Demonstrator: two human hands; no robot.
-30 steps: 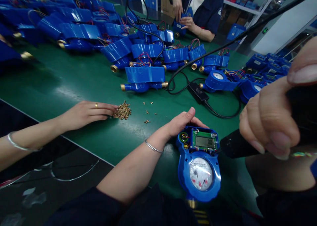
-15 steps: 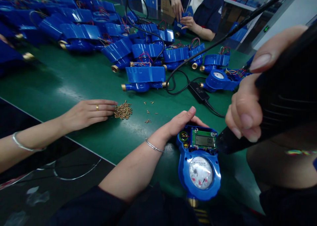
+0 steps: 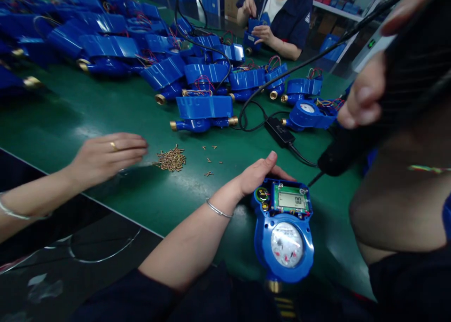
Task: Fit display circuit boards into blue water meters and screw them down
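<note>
A blue water meter (image 3: 283, 232) lies face up near the table's front edge, its cover off, showing a green circuit board with an LCD and a white dial. My left hand (image 3: 259, 174) grips the meter's upper left side, thumb out, fingers curled behind it. My right hand (image 3: 362, 96) is closed round a black electric screwdriver (image 3: 347, 148), held close to the camera. The screwdriver's bit hangs just above and to the right of the meter's top corner, clear of it.
A pile of small brass screws (image 3: 171, 160) lies on the green table (image 3: 105, 115), and a co-worker's ringed hand (image 3: 109, 155) hovers left of it. Many blue meters (image 3: 204, 110) crowd the back. A black power adapter (image 3: 281, 131) and cable lie beyond my meter. Another person (image 3: 282, 21) works at the far end.
My right hand has lifted the screwdriver up and right, off the meter's top right corner. The co-worker's hand has drawn back left from the screw pile. My left hand stays put.
</note>
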